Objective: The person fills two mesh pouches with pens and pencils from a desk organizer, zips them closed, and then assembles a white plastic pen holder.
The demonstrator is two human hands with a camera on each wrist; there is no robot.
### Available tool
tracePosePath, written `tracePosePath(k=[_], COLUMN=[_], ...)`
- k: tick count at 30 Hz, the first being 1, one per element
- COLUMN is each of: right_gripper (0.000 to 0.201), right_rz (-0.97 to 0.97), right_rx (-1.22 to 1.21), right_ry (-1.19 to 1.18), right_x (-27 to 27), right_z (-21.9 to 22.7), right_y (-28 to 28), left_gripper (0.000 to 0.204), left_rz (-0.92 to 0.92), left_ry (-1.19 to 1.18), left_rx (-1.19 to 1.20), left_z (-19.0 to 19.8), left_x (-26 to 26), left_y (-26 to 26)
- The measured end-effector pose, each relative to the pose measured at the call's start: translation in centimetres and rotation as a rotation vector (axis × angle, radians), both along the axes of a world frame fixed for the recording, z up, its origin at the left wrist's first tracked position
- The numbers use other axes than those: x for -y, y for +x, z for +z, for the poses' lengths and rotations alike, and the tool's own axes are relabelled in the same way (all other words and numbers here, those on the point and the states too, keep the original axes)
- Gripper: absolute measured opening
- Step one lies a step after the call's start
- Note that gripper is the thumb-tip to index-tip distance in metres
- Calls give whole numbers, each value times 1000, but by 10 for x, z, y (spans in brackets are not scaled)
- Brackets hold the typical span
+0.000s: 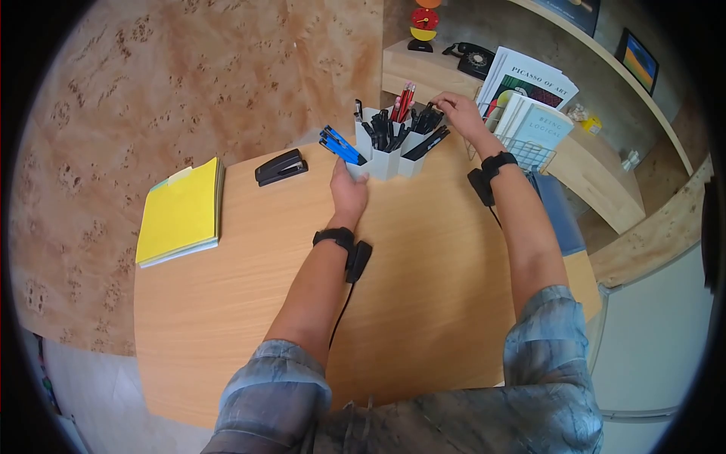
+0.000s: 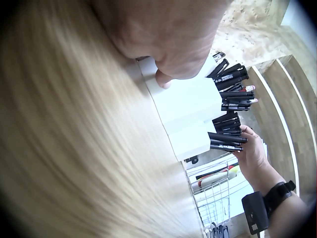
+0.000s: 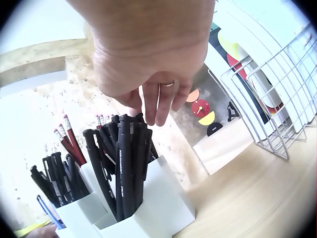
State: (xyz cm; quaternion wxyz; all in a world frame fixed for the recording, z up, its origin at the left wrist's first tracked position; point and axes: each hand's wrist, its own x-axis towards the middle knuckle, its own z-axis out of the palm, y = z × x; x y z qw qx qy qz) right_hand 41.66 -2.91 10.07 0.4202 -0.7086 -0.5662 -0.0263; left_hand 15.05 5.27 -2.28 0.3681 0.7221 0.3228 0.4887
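Head view: near to far, the desk (image 1: 249, 303) is bare in front of the person; at about 12 o'clock from the left hand (image 1: 349, 189) stands the white holder (image 1: 386, 155), packed with pens. The left hand presses against its near wall with its thumb on the side, likely to steady it while the other hand works above. The right hand (image 1: 457, 112), at 1 o'clock past the holder, reaches over the black markers (image 1: 423, 129); its fingers curl down onto their tops.

The left wrist view adds the thumb tip (image 2: 163, 82) flat on the holder's (image 2: 190, 116) wall. The right wrist view shows the fingers (image 3: 161, 101) touching the marker caps (image 3: 130, 121); whether they pinch one I cannot tell.

A stapler (image 1: 280, 166) lies at 10 o'clock, a yellow folder (image 1: 180, 212) at 9, a wire rack (image 1: 522, 147) at 2.
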Motion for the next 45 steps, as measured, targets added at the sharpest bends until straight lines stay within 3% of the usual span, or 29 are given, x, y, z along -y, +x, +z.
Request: tracePosePath(k=[10, 13, 16, 19, 22, 28, 31, 34, 37, 40, 43, 45], right_gripper=[29, 27, 26, 27, 26, 28, 40, 59, 75, 83, 81, 62], right_rz=[-50, -68, -49, -6, -1, 64, 103, 27, 20, 156, 179, -65], right_rx=[-1, 79, -1, -20, 149, -225, -233, -212, -222, -331, -304, -152], right_ry=[-248, -123, 54, -12, -286, -272, -312, 63, -214, -626, -365, -47], right_x=[-32, -33, -37, -31, -31, -42, -45, -45, -27, -20, -13, -24], right_z=[10, 13, 19, 24, 19, 7, 3, -9, 1, 19, 21, 18], right_y=[16, 18, 18, 9, 6, 21, 32, 24, 0, -8, -26, -23], left_gripper=[56, 56, 56, 55, 55, 56, 56, 56, 55, 56, 46, 46], left_rz=[-50, -45, -27, -45, -25, -40, -47, -46, -27, -57, -16, -17], left_ry=[-85, -78, -67, -82, -78, -93, -94, -88, -59, -91, -45, -31], left_rx=[19, 11, -22, -8, -12, -22, -2, 13, 13, 9, 23, 26], left_z=[6, 5, 8, 9, 9, 10, 10, 7, 5, 8, 6, 5], left_x=[2, 2, 3, 4, 3, 4, 4, 3, 2, 3, 3, 2], left_y=[-2, -2, -3, -3, -2, -3, -3, -2, -1, -2, -1, 0])
